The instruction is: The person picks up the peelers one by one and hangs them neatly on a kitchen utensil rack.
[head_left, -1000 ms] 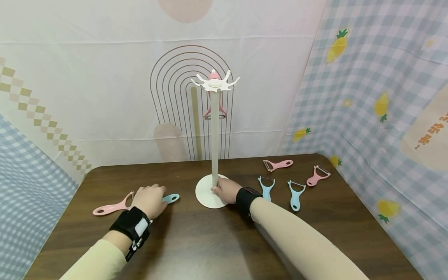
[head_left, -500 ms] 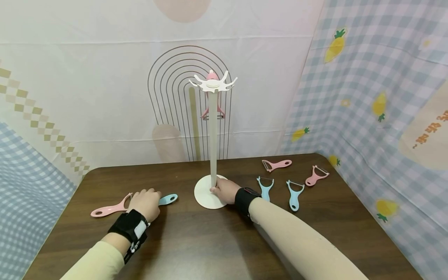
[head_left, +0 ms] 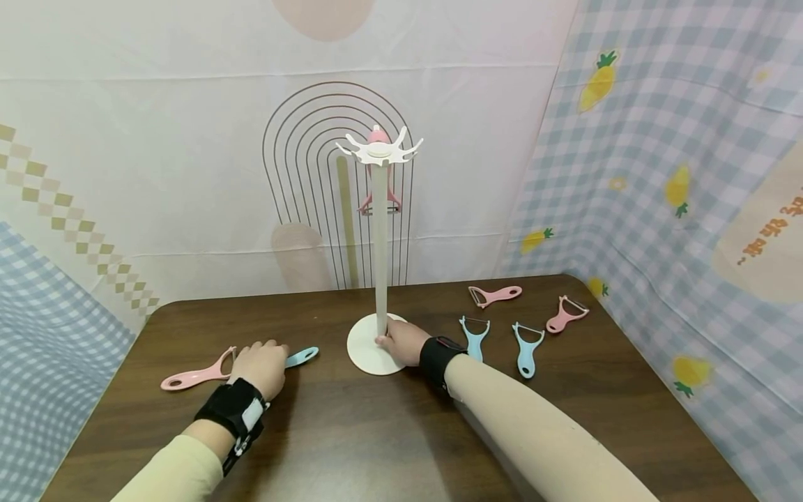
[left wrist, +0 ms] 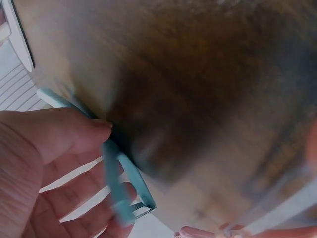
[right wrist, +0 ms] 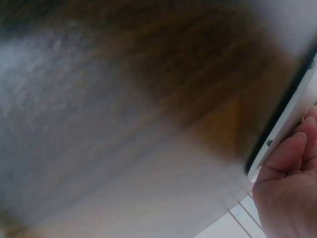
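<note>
Pale-blue plastic Y-shaped peeler (head_left: 302, 357), nine o'clock of the tall white plastic stand (head_left: 380, 258): the left hand (head_left: 259, 366), just eased toward seven o'clock, pinches it (looks secured now), while the right hand (head_left: 404, 341) grips the stand's round base (head_left: 364, 348) at three o'clock!

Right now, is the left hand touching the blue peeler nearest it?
Touching. The left wrist view shows it: the left hand holds the blue peeler, its thumb resting against it.
</note>
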Demonstrator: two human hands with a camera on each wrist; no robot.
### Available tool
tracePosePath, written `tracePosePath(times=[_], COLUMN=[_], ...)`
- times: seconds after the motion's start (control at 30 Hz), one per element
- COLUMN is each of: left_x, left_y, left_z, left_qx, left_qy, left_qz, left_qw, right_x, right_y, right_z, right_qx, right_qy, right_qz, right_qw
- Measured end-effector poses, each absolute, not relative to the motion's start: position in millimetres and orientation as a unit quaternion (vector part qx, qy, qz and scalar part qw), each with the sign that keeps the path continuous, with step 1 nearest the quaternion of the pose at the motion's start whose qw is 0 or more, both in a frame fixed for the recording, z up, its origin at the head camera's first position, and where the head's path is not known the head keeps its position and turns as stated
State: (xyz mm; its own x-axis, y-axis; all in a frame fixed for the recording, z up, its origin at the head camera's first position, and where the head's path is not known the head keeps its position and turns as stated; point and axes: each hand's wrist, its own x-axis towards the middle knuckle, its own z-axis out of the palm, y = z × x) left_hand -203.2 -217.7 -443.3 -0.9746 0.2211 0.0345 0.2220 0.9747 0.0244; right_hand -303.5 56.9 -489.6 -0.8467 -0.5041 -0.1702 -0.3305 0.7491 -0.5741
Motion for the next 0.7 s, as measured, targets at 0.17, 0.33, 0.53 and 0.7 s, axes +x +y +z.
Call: tracePosePath(times=[0.17,0.33,0.53,0.7], left_x=[-204.2,-203.8,-204.4,-207.4], left_y=[-217.8,-217.6,-218.4,-220.5], left_z=[-448.0,-449.0,-450.7,-455.5], left_qx=[-0.110,-0.109,-0.110,-0.109], left_qy=[-0.994,-0.993,-0.993,-0.993], left_qz=[-0.010,-0.012,-0.015,-0.021], left_qw=[0.025,0.030,0.030,0.037], right_x=[-303.8,-303.5,-302.0,-301.4], right_y=[56.8,56.5,55.9,55.8], right_z=[-490.5,-489.4,-487.5,-487.6], right_qx=[-0.222,-0.221,-0.216,-0.218], right_qy=[0.922,0.923,0.923,0.924], right_qz=[-0.273,-0.271,-0.272,-0.270], right_qw=[0.161,0.161,0.163,0.159])
